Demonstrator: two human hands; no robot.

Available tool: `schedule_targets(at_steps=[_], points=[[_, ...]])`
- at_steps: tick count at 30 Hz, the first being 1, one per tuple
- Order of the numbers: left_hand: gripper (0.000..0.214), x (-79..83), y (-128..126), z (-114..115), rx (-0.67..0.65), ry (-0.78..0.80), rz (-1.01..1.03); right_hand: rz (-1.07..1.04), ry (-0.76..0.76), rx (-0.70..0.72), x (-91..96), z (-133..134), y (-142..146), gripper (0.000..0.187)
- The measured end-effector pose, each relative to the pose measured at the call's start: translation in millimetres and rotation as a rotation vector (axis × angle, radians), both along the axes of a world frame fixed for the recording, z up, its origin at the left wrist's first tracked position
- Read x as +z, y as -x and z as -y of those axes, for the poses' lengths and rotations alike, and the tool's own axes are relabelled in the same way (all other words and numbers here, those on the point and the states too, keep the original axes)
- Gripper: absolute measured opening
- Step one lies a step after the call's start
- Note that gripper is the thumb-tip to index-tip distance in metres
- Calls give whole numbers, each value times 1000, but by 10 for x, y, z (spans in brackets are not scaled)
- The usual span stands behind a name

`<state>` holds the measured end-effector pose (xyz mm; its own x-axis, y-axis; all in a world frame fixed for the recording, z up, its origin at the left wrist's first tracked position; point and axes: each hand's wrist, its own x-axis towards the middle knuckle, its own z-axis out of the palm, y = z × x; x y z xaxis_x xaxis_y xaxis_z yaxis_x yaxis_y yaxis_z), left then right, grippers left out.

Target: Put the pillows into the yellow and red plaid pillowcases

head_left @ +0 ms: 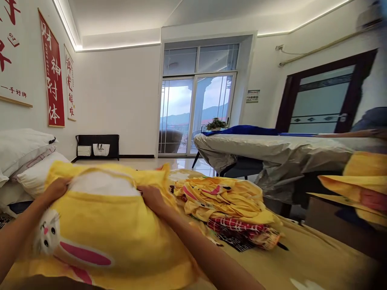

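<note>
Lower left of the frame: left hand and right hand each gripping the open edge of the yellow pillowcase; white pillow showing inside. Spread over the bed; heap of yellow fabric just right of centre.

We are in a bedroom. We see white pillows stacked by a yellow-sheeted bed, red wall banners and a glass balcony door.

The pillowcase was bright yellow, printed with a white rabbit with pink ears; the pillow inside was white. The cloth heap was yellow and pink, over a red-and-white checked cloth.
</note>
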<state>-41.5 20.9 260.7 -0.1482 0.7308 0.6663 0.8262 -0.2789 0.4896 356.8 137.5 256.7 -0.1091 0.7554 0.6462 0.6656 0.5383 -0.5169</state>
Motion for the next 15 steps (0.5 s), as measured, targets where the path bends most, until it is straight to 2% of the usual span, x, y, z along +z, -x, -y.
schedule_targets(at_steps=[2,4,6,7,8,11,12,15], points=[[38,-119,-17,-3,4,69,25,-45,25,-31,-59,-32,-13,43],[43,-164,-54,-9,52,-33,135,-108,4,-55,-38,-71,-28,49],[51,-129,-90,-26,92,-202,212,-128,-21,-48,6,-85,-16,54],[54,-94,-97,-41,95,-216,191,-113,-16,-31,22,-82,1,53],[53,-53,-93,-61,91,-163,135,-88,-1,-13,34,-77,19,48],[41,55,-33,-142,81,152,-47,-46,55,15,63,-89,39,33],[38,72,-9,-174,88,176,-65,-67,48,1,70,-105,31,34],[41,4,27,-258,78,69,-6,-105,19,-51,10,-137,16,47]])
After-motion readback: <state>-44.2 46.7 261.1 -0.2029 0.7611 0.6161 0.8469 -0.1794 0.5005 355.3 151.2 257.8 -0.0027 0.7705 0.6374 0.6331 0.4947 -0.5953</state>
